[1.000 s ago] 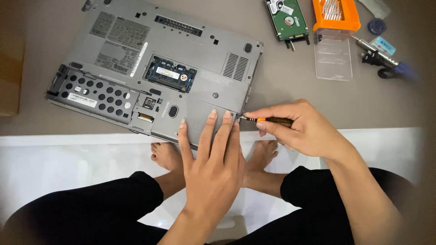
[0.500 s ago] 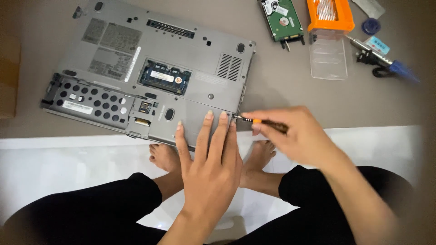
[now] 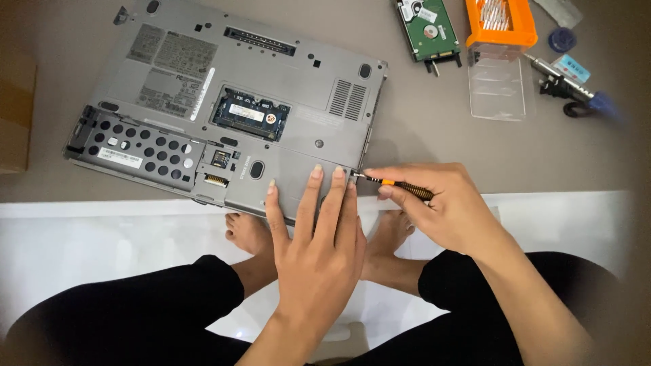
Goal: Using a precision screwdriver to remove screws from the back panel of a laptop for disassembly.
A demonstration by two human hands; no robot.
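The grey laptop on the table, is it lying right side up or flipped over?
Flipped over: the grey laptop shows its underside, with vents, stickers and an exposed green memory module.

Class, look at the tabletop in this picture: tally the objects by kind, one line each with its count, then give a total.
Laptop, upside down: 1
Bare hard drive: 1
Orange bit holder: 1
Clear plastic lid: 1
Screwdrivers: 2, one in the right hand, one lying at the right
Total: 6
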